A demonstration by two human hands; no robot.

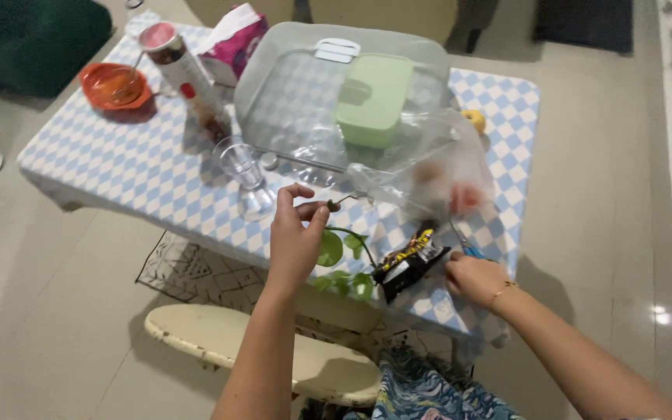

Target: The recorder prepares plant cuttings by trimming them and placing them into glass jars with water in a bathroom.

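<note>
A pale tiled floor surrounds a table [118, 155] covered with a blue-and-white checked cloth, and a cream stool [219, 334] stands just in front of it. The left hand [293, 241] is raised over the near edge of the table, thumb and forefinger pinched on the end of a thin plant stem [348, 233] that curves down to green leaves [336, 268] at the table edge. The right hand [476, 278] rests on the cloth near the front right corner, fingers curled around the blue handles of a pair of scissors [467, 245]. Between the two hands lies a dark snack packet [410, 264] with yellow marking, just beside the leaves. Beyond the left hand stands a clear drinking glass [240, 163], and behind it a tall cylindrical tin [188, 78] with a pink lid. A clear domed food cover [297, 101] takes up the middle of the table, with a pale green box [373, 97] showing at it. An orange bowl [114, 85] sits at the far left, a pink tissue pack [235, 43] at the back edge, and a crumpled clear plastic bag [445, 175] lies to the right.
</note>
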